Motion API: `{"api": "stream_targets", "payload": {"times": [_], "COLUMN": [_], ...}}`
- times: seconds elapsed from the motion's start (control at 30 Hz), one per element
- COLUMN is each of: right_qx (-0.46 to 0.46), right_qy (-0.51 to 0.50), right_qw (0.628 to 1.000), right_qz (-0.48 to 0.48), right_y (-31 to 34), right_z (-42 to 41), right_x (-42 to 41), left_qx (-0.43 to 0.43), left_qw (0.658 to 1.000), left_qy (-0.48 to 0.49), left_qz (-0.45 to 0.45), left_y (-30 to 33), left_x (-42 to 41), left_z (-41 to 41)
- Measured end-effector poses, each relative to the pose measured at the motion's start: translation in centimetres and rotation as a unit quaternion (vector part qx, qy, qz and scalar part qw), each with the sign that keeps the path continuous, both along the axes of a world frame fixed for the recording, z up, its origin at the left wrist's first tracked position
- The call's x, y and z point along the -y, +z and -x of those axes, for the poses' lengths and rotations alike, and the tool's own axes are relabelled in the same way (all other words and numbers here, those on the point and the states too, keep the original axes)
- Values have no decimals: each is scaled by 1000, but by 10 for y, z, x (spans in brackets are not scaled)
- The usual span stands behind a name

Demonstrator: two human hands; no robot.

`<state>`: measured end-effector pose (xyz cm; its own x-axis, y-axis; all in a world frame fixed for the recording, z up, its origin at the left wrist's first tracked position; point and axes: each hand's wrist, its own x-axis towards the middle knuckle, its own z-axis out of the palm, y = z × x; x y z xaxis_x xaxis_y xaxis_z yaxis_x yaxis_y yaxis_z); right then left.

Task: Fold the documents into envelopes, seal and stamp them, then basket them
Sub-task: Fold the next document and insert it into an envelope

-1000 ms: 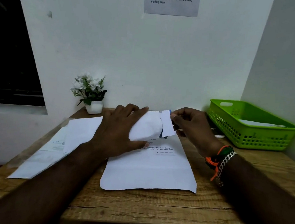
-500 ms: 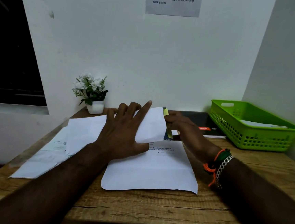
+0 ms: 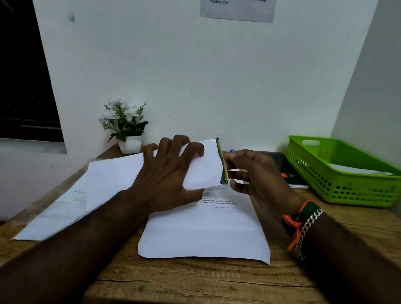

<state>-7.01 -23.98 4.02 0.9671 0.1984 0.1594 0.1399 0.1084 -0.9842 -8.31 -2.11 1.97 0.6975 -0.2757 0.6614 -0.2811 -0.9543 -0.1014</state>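
Envelope: the left hand is gripping it, lifted over the printed sheet on the table. The right hand is pinching the flap edge. Risk: uneven finger pressure is likely creasing the flap, weakening the seal.

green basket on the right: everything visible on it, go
The green basket is a shallow rectangular tray of bright plastic with perforated lattice walls, a solid rim and a slot handle cut into its far end. It sits upright on the right rear of the wooden desk, close to the side wall. White paper, likely an envelope, lies flat inside. A dark book lies just to its left; contact is unclear. Neither hand touches it.
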Motion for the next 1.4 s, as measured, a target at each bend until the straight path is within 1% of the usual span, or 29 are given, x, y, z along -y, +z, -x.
{"api": "stream_targets", "payload": {"times": [0.1,0.23,0.43,0.6,0.7,0.8,0.87,0.93,1.07,1.17,1.23,1.27,1.33,1.4], "right_qx": [-19,-8,-54,-59,-36,-3,4,-12,-41,-42,-14,18,125,239], "right_qy": [10,12,25,45,58,45,22,14,46,35,13,-9,-72,-135], "right_qw": [1000,1000,998,997,996,997,998,999,998,998,996,995,986,960], "right_qz": [6,25,-1,19,58,70,56,36,15,-39,-85,-97,-84,-47], "right_y": [0,-3,1,4,0,-3,-5,-6,-2,5,12,16,20,22], "right_z": [1,3,3,3,4,6,5,4,4,0,0,1,4,7], "right_x": [-1,-2,0,5,5,2,1,1,2,5,8,11,16,19], "left_qx": [8,10,15,-1,-5,-4,-1,8,25,44,57,66,84,93], "left_qw": [1000,1000,1000,999,998,997,997,996,994,992,987,983,971,949], "left_qy": [-10,-20,-26,-26,-36,-47,-54,-63,-85,-101,-120,-131,-144,-157], "left_qz": [-5,-5,1,27,44,55,59,62,66,65,92,113,171,258], "left_y": [-1,1,2,2,2,3,3,3,5,14,20,24,31,38], "left_x": [1,2,3,3,2,3,4,6,7,11,17,22,36,54], "left_z": [-1,0,2,-1,-1,1,1,1,0,1,6,9,17,23]}}
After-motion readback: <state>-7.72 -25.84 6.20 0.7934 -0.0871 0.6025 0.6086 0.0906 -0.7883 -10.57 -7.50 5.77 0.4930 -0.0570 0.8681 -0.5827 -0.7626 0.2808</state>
